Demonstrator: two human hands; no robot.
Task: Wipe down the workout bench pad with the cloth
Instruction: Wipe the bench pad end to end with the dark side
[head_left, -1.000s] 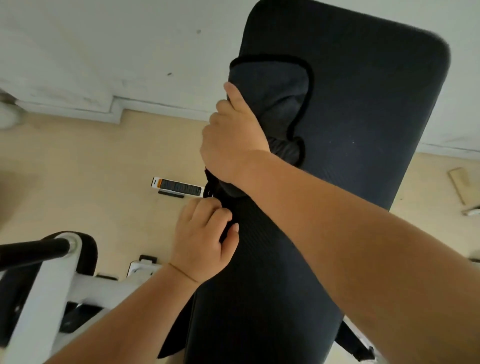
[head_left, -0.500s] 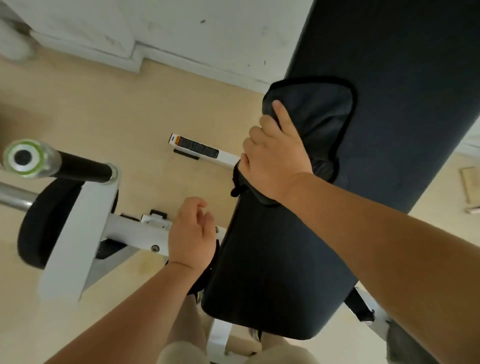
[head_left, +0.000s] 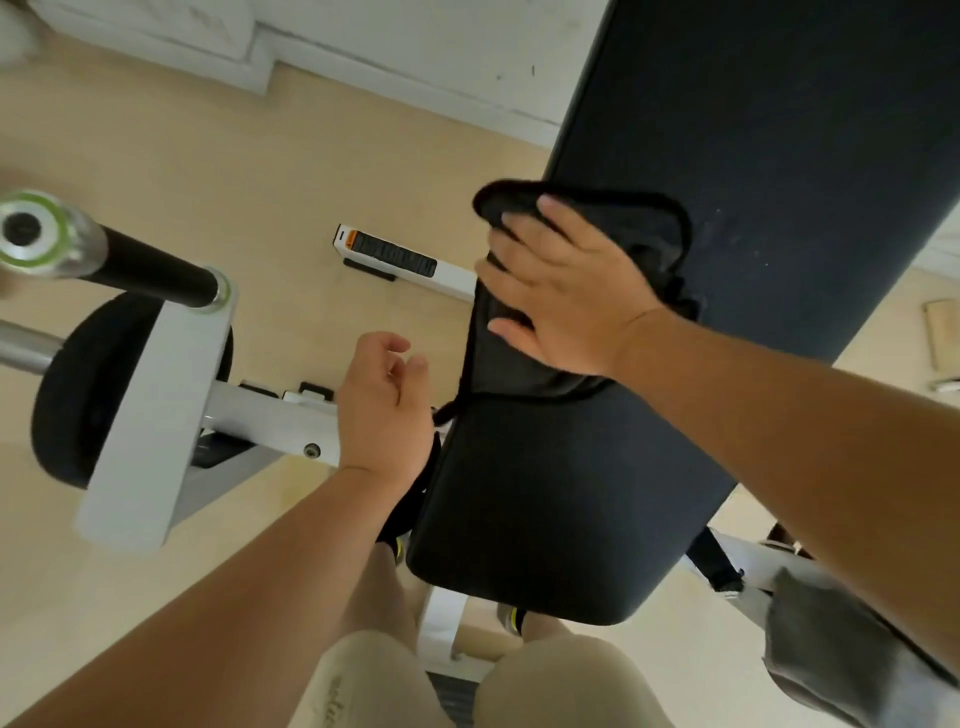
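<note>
A long dark bench pad (head_left: 727, 156) runs from the lower middle up to the top right. A dark cloth with a black hem (head_left: 634, 234) lies over the pad's left edge. My right hand (head_left: 566, 296) rests flat on the cloth with fingers spread, pressing it against the pad. Just left of the pad, my left hand (head_left: 382, 400) hovers with fingers loosely curled and holds nothing. It is close to the pad's left side, beside a black strap.
A white metal frame (head_left: 150, 415) with a black-sleeved bar (head_left: 104, 254) and a black weight plate (head_left: 78, 395) stands at left. A white frame foot with a label (head_left: 389, 257) lies on the beige floor. My knees (head_left: 467, 680) are under the pad's near end.
My right hand has slid the cloth down the pad toward me and opened flat on it. My left hand has come off the pad's edge and loosened. The view has tilted downward.
</note>
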